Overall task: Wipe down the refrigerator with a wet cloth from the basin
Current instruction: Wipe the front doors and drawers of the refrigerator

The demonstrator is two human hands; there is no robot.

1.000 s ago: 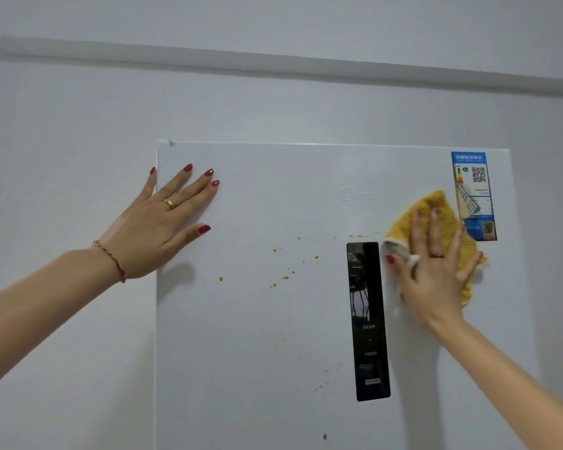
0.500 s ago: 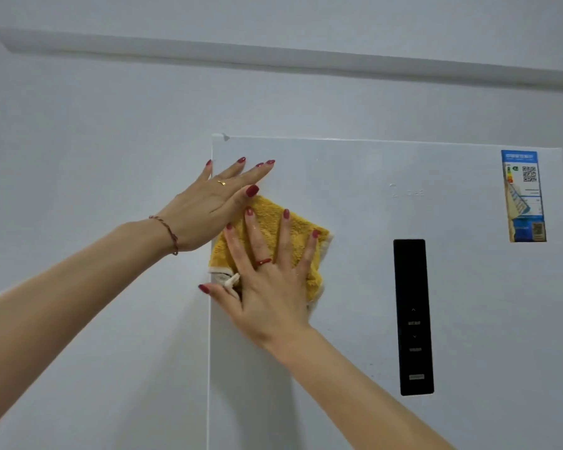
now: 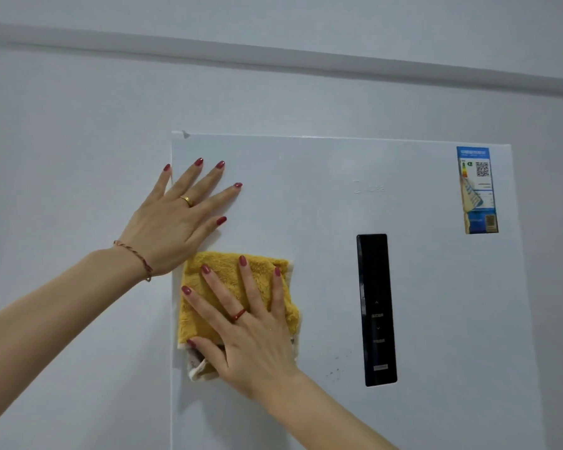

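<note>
- One white refrigerator (image 3: 322,222) fills the centre and right of the frame; on its door sit one black control panel (image 3: 376,310) and one blue label (image 3: 476,190) at the upper right.
- One yellow cloth (image 3: 221,287) lies flat against the door near its left edge, at centre frame.
- Two hands show. The right hand (image 3: 251,339) presses the cloth, fingers straight and spread apart.
- The left hand (image 3: 173,225) rests flat on the door's upper left corner just above the cloth, fingers spread apart.
- A few small brown specks (image 3: 337,368) sit left of the panel's lower end.
</note>
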